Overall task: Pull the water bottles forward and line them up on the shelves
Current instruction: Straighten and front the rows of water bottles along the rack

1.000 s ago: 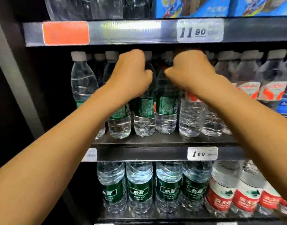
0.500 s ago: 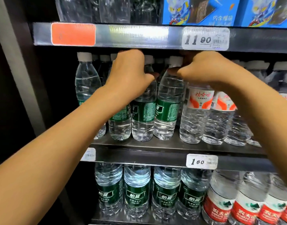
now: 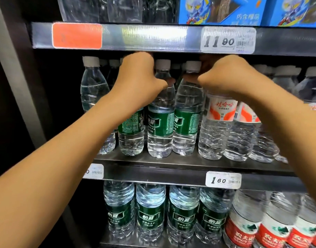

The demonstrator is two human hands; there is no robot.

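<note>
Middle shelf (image 3: 171,161), front row: green-label water bottles (image 3: 160,122) stand upright toward the shelf's left end, close behind its front edge, shoulders touching; white-and-orange-label bottles (image 3: 219,113) continue the row toward the right end, the far ones angling back from the edge. More white caps show behind, deeper in. Left hand (image 3: 141,81) is curled over the neck of the second green bottle from the left, with the thumb tip against the shoulder of the one next to it; right hand (image 3: 228,76) is curled at the neck of the rightmost green bottle, just under its cap. The fingers themselves are hidden behind the knuckles and bottles, so exact contact cannot be read, but both hands look closed around necks. Judgement: full bottles, moderately heavy, thin ribbed walls that give if squeezed, smooth plastic likely to slide easily on the metal shelf. Neck just below the cap is the stiffest hold; pulling from so high could tip a bottle forward, so drag low-angle and slowly. Little clearance under the upper shelf rail (image 3: 153,35). Lower shelf bottles (image 3: 150,212) sit forward, untouched.
</note>
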